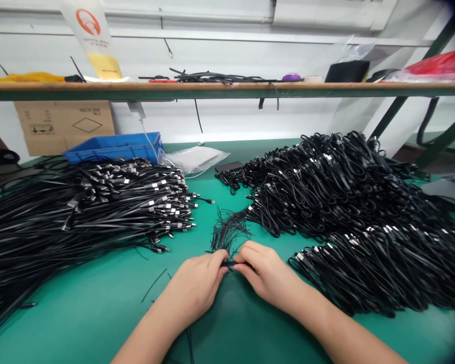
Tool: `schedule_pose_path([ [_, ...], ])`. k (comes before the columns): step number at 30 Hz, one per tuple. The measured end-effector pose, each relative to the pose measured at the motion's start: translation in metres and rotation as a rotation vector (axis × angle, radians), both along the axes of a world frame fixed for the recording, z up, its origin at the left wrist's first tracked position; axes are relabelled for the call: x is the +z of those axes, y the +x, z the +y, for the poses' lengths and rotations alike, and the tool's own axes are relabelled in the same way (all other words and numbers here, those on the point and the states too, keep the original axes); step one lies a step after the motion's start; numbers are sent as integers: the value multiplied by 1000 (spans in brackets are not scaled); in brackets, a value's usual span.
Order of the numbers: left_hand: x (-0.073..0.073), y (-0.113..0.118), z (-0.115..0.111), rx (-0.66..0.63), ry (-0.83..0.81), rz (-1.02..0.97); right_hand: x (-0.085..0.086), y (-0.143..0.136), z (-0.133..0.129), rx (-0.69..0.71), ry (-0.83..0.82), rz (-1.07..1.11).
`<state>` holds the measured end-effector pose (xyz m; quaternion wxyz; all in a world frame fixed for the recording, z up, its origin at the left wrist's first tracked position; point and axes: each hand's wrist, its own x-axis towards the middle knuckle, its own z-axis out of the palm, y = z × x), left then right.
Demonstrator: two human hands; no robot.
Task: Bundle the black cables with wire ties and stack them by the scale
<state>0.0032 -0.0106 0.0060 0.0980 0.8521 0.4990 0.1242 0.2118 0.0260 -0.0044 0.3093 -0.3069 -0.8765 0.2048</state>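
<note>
Near the middle of the green table (pixel 109 308), my left hand (pixel 202 278) and my right hand (pixel 260 268) pinch a short black piece (pixel 229 263) between them, one at each end. Its exact form is partly hidden by the fingertips. Just beyond my hands lies a loose heap of thin black ties (pixel 227 230). To the left, long straight black cables (pixel 98 212) are stacked with their metal plugs toward the middle. Folded black cables (pixel 326 187) form a large pile on the right, with a row of more bundles (pixel 387 268) in front.
A blue crate (pixel 117 146) and a cardboard box (pixel 66 126) stand at the back left. Beside them is a clear plastic bag (pixel 197 157). A shelf (pixel 212 91) crosses above the table, carrying a bottle (pixel 94 40) and black strips. Loose ties lie left of my hands.
</note>
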Motion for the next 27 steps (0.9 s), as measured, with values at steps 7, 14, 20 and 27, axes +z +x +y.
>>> schedule_pose_path([
  [7, 3, -1, 1, 56, -63, -283, -1, 0, 6, -23, -69, 97],
  [14, 3, -7, 7, 274, 55, -651, -13, 3, 11, -224, -143, -114],
  [20, 6, -4, 5, 296, 48, -716, -29, -17, 6, -287, 22, -337],
  [27, 6, 0, 4, 248, 62, -719, -35, -34, 3, -339, 115, -387],
])
